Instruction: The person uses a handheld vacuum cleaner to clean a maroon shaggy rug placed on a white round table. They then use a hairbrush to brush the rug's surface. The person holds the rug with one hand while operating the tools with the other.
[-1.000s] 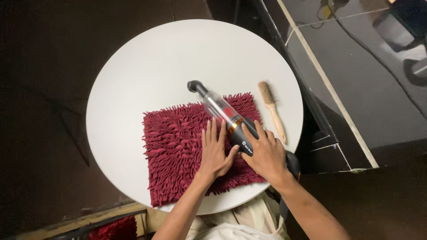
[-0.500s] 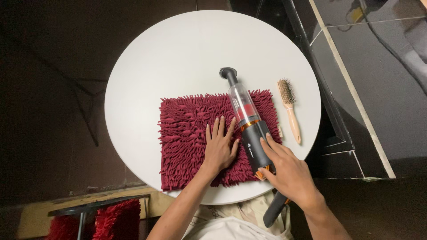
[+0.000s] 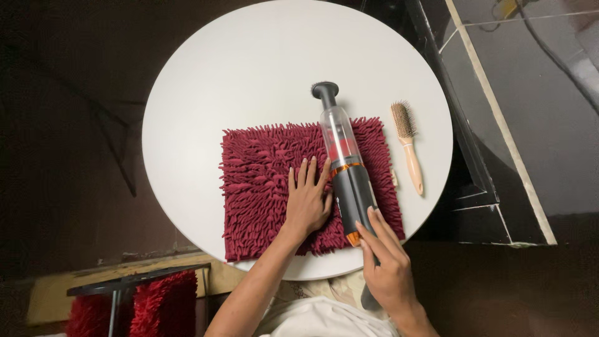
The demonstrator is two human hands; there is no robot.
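Note:
A dark red shaggy mat (image 3: 262,187) lies on a round white table (image 3: 249,81). My left hand (image 3: 307,201) rests flat on the mat, fingers spread, pressing it down. My right hand (image 3: 388,268) grips the rear handle of a handheld vacuum cleaner (image 3: 342,159) with a grey body, orange ring and clear dust cup. The vacuum lies along the mat's right part, and its black nozzle sits on the table just past the mat's far edge.
A wooden hairbrush (image 3: 409,145) lies on the table to the right of the mat. A dark frame with another red shaggy piece (image 3: 159,302) stands below the table at lower left. Tiled floor shows at the upper right.
The vacuum has swung from a slant to nearly straight along the mat, and my right hand has slid back to its rear end. My left hand stays on the mat.

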